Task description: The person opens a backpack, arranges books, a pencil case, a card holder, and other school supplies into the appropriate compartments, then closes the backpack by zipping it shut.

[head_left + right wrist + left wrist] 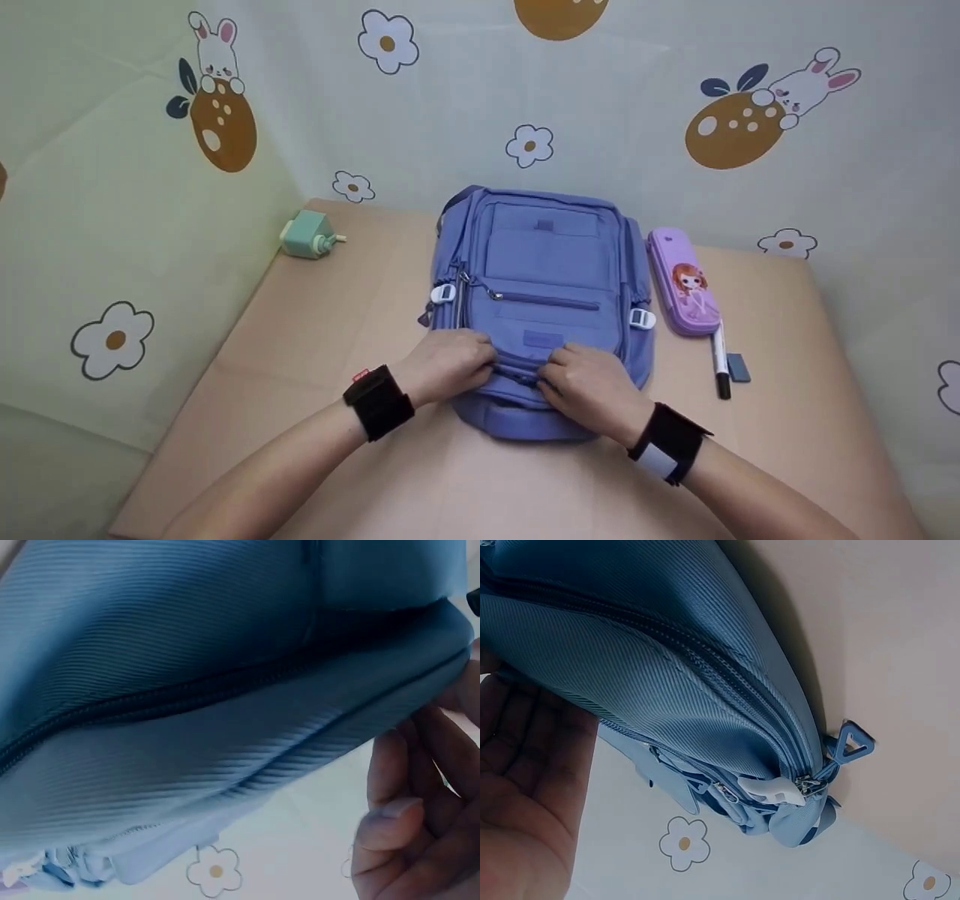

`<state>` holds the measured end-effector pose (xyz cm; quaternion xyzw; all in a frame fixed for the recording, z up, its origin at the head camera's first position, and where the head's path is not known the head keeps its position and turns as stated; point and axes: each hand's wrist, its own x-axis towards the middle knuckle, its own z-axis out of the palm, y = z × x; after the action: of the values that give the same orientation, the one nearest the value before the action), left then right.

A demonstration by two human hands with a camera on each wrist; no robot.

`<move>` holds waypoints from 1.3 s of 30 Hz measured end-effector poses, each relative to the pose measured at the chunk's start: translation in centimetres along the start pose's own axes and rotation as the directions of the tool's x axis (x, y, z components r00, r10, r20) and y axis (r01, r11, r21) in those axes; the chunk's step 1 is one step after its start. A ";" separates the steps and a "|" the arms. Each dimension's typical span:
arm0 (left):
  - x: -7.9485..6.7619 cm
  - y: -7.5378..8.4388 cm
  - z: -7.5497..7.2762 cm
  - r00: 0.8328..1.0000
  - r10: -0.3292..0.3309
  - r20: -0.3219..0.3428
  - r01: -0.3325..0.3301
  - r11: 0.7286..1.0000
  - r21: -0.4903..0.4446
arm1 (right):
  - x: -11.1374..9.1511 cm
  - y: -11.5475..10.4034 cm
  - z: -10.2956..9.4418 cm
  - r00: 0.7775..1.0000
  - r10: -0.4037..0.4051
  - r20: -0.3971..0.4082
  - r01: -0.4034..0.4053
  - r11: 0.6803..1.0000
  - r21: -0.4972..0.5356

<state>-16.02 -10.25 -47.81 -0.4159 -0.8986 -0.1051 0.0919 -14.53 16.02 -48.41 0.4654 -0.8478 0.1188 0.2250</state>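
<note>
We see soft, fairly even light in the head view, the worktop [517, 487] looking pale at lower centre. Both wrist views appear dimmer and bluer to us; in the left one, a soft-edged shadow borders the backpack [645, 671] at upper centre, and the left hand [529, 795] is shaded.

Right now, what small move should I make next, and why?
Perhaps move your left hand to the front zipper pull, letting your right hand steady the backpack with its grip: both hands hold its near end, and the left is closer to that untouched pull.
</note>
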 end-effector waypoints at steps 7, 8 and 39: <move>0.0 0.1 0.2 1.000 -0.012 0.004 0.012 1.000 -0.012 | -1.0 0.0 0.4 0.995 -0.057 -0.088 0.061 0.997 0.052; 0.0 0.1 0.2 1.000 -0.013 0.006 0.013 1.000 -0.013 | -1.1 0.0 0.4 0.995 -0.053 -0.079 0.059 0.996 0.072; 0.0 0.2 0.4 0.999 -0.028 0.038 0.028 1.000 -0.012 | -4.4 0.4 -0.9 0.983 0.185 0.007 -0.177 0.928 0.326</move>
<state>-15.89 -10.01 -48.21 -0.4057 -0.9053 -0.1040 0.0708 -12.62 19.86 -49.76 0.4143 -0.8531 0.2829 0.1434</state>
